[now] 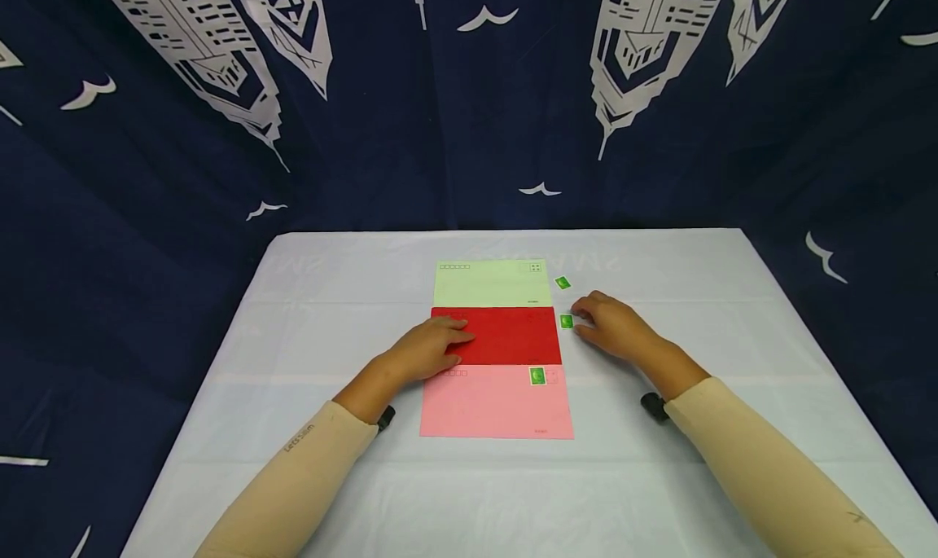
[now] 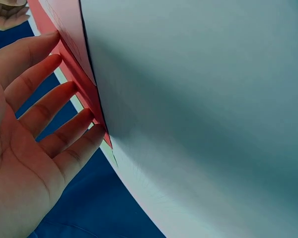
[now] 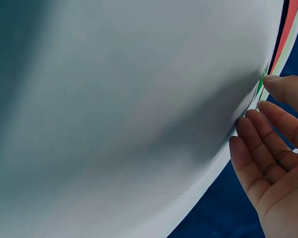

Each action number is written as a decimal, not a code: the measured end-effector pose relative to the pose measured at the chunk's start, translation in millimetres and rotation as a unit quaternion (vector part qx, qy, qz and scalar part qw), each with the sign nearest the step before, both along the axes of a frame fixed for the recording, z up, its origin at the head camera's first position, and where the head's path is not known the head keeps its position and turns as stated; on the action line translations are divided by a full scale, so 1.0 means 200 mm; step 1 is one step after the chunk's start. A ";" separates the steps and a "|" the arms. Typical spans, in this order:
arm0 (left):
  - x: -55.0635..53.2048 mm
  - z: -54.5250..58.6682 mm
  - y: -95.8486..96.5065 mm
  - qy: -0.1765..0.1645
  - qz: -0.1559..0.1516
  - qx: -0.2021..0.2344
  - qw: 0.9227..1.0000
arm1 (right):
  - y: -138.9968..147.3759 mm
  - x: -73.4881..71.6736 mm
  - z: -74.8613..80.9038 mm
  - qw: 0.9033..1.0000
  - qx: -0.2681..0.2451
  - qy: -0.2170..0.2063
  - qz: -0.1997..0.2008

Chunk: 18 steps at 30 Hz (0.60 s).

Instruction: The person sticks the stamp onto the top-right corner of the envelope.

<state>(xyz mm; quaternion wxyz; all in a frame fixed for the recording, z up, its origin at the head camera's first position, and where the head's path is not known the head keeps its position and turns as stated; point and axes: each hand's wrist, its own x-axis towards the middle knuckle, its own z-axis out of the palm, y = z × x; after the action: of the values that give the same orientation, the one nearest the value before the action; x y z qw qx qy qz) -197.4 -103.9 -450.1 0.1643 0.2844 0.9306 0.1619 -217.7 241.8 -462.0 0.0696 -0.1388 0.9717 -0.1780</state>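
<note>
My left hand rests on the left part of a red envelope, fingers spread and fairly straight. In the left wrist view its fingertips touch the red paper. My right hand is low over the table, just right of a green stamp lying beside the red envelope. The right wrist view shows the thumb near that stamp; whether it touches is unclear. A pink envelope lies below the red one, bearing a green stamp at its upper right. Above the red one lies a light green envelope.
Another loose green stamp lies tilted to the right of the light green envelope. The three envelopes form a column on a white-covered table. Behind the table's far edge hangs a dark blue cloth with white prints.
</note>
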 end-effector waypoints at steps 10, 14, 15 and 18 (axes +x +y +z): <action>0.00 0.00 0.00 -0.003 0.004 -0.001 1.000 | -0.03 -0.01 0.00 0.998 0.031 0.029 0.041; 0.00 0.01 0.00 -0.008 0.005 0.000 1.000 | -0.03 -0.02 0.01 0.997 0.038 0.037 0.051; 0.01 0.01 0.00 -0.009 0.005 0.003 1.000 | -0.04 -0.02 0.01 0.997 0.039 0.037 0.052; 0.01 0.02 0.00 -0.009 0.005 0.006 1.000 | -0.04 -0.03 0.02 0.997 0.047 0.031 0.051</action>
<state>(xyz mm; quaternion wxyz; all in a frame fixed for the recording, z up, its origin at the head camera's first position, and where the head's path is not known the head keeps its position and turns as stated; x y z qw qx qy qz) -196.1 -104.0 -446.8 0.1696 0.2792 0.9295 0.1712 -222.8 233.0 -458.2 0.0545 -0.1904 0.9723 -0.1239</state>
